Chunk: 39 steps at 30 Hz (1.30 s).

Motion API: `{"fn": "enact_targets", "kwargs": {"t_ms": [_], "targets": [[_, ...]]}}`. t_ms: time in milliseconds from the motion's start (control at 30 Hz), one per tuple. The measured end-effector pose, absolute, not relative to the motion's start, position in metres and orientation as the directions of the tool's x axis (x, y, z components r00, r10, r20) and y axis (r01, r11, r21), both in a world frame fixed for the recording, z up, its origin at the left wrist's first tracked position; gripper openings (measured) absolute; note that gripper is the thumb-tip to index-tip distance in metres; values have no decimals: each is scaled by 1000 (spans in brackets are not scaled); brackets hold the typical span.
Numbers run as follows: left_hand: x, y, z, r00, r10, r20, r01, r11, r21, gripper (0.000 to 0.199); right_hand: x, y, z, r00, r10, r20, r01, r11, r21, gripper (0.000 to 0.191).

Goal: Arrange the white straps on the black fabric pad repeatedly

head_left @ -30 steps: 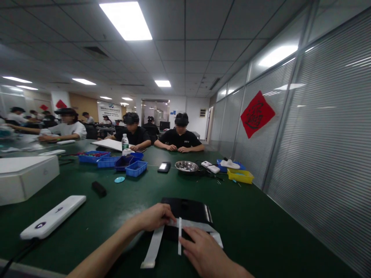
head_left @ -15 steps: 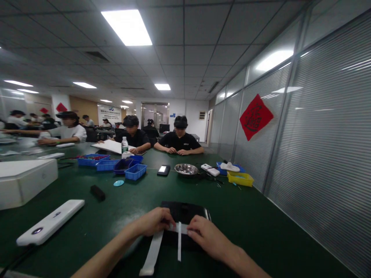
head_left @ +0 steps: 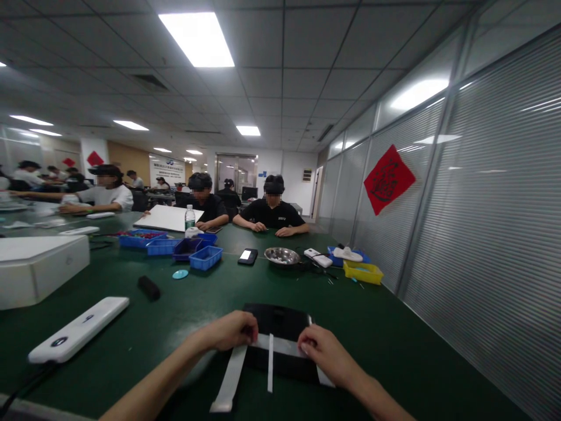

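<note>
A black flat item (head_left: 278,318) lies on the green table in front of me, with a pale band (head_left: 284,345) running across it. A narrow white strip (head_left: 270,362) crosses the band and hangs toward me. My left hand (head_left: 234,330) is closed on the band's left part, where a wide whitish strap (head_left: 232,377) comes down onto the table. At the band's right part my right hand (head_left: 324,351) has its fingers pinched together on it. Below that hand a whitish end (head_left: 324,377) shows.
White power bank-like device (head_left: 81,330) and black piece (head_left: 149,288) lie left, near a white box (head_left: 39,269). Farther back are blue trays (head_left: 205,258), a phone (head_left: 248,256), a metal bowl (head_left: 283,256) and a yellow tray (head_left: 363,272). Several people sit beyond.
My right hand has moved right along the band, exposing more of it and a whitish end below. My left hand has shifted slightly left. Across the table, a person's hands have moved apart.
</note>
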<state>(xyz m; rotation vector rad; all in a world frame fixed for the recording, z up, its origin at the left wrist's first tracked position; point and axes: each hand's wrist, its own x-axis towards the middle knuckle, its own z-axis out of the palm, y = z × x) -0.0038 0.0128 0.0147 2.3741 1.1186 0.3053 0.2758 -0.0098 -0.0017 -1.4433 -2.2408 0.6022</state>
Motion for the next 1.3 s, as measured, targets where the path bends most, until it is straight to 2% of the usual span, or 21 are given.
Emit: {"fn": "enact_targets", "kwargs": {"t_ms": [100,267,367,467,567,633,700,800,933,1000,1133,1300], "targets": [[-4,11,17,634,773,-19,662,-530,530,16,282,-14,1,-415,905,93,712,387,-586,20],[-10,13,15,623,781,-37,668,-507,545,19,290,-28,5,-528,829,181,620,523,-585,23],[-12,17,11,623,781,-34,669,-510,541,19,290,-28,5,-545,815,197,603,544,-583,24],[-14,19,10,617,785,-43,678,-503,536,21,290,-20,3,-500,848,176,605,487,-630,22],[-18,20,11,625,778,-61,674,-499,545,22,289,-8,2,-452,889,74,547,342,-764,23],[-23,23,10,631,774,-61,668,-501,550,20,287,0,3,-429,903,15,522,261,-812,26],[-28,29,8,614,788,-43,679,-499,538,19,283,6,5,-410,910,60,554,301,-776,26],[-39,43,1,518,855,12,755,-464,463,28,274,16,12,-433,876,212,629,462,-626,23],[-62,63,-11,276,949,151,922,-306,237,30,256,33,16,-494,824,278,678,565,-469,30],[-75,70,-16,206,963,174,957,-235,168,27,247,42,17,-515,815,265,702,579,-415,30],[-93,76,-23,116,985,130,978,-137,160,19,235,53,16,-536,815,220,727,578,-371,27],[-94,79,-29,121,985,124,978,-140,157,16,233,50,18,-528,819,224,724,572,-385,31]]}}
